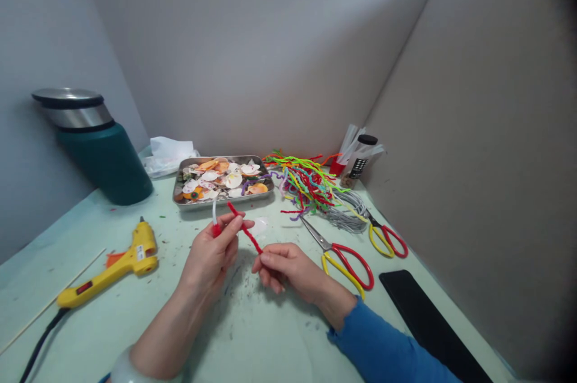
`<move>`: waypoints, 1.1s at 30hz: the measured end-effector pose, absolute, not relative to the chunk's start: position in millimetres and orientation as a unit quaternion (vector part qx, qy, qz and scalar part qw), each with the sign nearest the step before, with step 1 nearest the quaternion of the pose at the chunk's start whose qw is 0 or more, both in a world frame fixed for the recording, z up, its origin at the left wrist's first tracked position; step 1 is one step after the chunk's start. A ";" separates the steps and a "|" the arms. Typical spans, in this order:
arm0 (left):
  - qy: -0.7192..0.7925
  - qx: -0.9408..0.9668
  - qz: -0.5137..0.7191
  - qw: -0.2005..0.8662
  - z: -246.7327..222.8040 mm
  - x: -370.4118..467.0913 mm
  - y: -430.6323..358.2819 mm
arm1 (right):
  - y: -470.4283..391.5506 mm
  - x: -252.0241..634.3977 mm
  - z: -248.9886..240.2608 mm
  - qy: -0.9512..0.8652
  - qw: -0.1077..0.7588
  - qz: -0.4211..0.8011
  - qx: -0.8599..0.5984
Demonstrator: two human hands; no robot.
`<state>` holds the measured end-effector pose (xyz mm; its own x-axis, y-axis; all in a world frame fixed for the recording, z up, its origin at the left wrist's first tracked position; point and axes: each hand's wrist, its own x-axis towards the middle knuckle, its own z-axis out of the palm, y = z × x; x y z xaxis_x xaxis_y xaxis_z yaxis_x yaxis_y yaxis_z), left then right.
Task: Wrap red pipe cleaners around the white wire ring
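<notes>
Over the table [265, 341], in front of the tray [234, 202] of shells [233, 180], a red pipe cleaner [250, 235] spans the short gap between two hands. The left hand [211, 254] pinches it near its upper end and also grips a pale stick [214, 211] with red at its base; the right hand [288, 264] pinches the lower end between thumb and finger. It should be very light, fuzzy rather than slippery, and easily bent; fingertip holds near both ends look best for shaping it.

A teal bottle [106, 160] stands near a white tissue pack [169, 163].
</notes>
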<state>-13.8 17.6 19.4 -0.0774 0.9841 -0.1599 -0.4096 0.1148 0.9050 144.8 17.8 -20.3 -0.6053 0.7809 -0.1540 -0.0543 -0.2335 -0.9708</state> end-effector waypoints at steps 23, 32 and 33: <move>0.563 0.446 0.502 0.481 6.6 -7.5 16.6 | 13.8 141.7 -20.4 -0.666 0.478 0.342 -0.459; 0.601 0.497 0.467 0.417 1.6 -7.8 17.3 | 12.5 139.2 -17.8 -0.663 0.488 0.341 -0.455; 0.598 0.484 0.474 0.428 1.7 -8.1 17.1 | 12.7 138.9 -18.4 -0.655 0.489 0.352 -0.456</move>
